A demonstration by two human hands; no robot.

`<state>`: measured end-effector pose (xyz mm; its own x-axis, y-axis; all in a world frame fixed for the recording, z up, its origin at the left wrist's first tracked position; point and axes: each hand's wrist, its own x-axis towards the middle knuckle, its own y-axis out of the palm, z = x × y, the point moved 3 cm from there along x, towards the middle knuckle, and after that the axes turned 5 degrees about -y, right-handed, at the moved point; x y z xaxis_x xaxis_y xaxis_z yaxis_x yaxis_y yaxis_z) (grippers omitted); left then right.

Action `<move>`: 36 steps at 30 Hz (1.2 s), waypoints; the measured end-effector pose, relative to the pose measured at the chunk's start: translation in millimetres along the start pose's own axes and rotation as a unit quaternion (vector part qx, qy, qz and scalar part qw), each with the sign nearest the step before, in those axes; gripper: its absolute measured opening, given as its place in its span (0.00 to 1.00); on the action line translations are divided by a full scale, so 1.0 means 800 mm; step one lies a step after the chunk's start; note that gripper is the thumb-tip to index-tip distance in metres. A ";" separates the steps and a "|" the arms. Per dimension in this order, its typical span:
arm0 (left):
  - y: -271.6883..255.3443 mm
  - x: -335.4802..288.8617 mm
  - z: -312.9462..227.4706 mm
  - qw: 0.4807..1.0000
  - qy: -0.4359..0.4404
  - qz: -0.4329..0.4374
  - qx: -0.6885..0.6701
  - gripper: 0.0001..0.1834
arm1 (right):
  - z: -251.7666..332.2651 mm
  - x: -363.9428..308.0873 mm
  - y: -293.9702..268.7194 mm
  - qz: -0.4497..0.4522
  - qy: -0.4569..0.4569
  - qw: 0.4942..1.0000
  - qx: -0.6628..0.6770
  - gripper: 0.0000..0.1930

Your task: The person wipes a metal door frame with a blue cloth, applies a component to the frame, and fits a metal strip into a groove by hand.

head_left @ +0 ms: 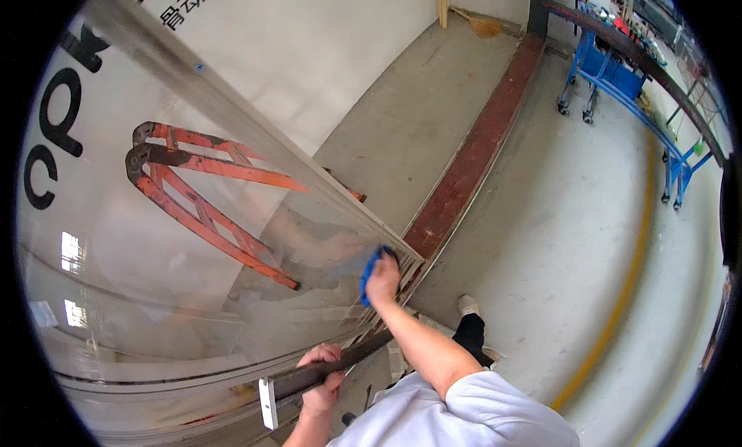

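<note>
A large clear glass panel (pixel 185 312) fills the left side, its straight edge running down toward me. My right hand (pixel 385 281) is closed around a blue cloth (pixel 366 288) and holds it against the glass near the panel's lower corner. Lower down, my left hand (pixel 323 379) wraps around a dark bar (pixel 362 349), fingers over the top and thumb below. A white flat piece (pixel 267 403) sits at the bar's left end. Faint reflections of my arm show in the glass.
Behind the glass stands an orange stepladder (pixel 205 224). A reddish-brown floor track (pixel 483 157) runs away from the panel's corner. Blue wheeled carts (pixel 610 80) carry a long dark beam at the right. A broom (pixel 485 25) lies by the far wall; a yellow line (pixel 618 315) curves along the floor.
</note>
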<state>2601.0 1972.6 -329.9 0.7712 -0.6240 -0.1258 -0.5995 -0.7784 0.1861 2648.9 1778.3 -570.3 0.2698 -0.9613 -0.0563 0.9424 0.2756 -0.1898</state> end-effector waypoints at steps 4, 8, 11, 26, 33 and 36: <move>-0.017 0.003 0.026 1.000 -0.020 0.008 -0.023 0.22 | -0.024 0.010 -0.076 0.018 0.275 0.934 0.226 0.09; -0.016 0.016 0.040 0.996 -0.085 -0.019 -0.028 0.24 | -0.013 0.015 -0.178 0.104 0.406 0.777 0.470 0.18; -0.003 0.042 0.045 0.998 -0.060 -0.011 0.015 0.22 | -0.021 -0.002 -0.250 0.146 0.390 0.796 0.440 0.21; 0.054 0.057 0.134 0.991 -0.106 0.072 -0.035 0.15 | 0.225 -0.043 -0.406 0.033 -0.234 0.937 -0.259 0.15; 0.067 0.065 0.175 0.967 -0.064 0.144 -0.199 0.14 | 0.412 -0.188 -0.243 0.259 -0.479 0.838 0.038 0.13; 0.067 0.083 0.190 0.996 -0.007 0.084 0.042 0.16 | 0.346 -0.224 -0.220 0.387 -0.469 0.755 -0.247 0.20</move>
<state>2587.7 1879.3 -476.2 0.6555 -0.7465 -0.1139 -0.7363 -0.6653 0.1232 2489.1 1901.7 -255.1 0.9408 -0.0268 0.3378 0.3053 0.4998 -0.8106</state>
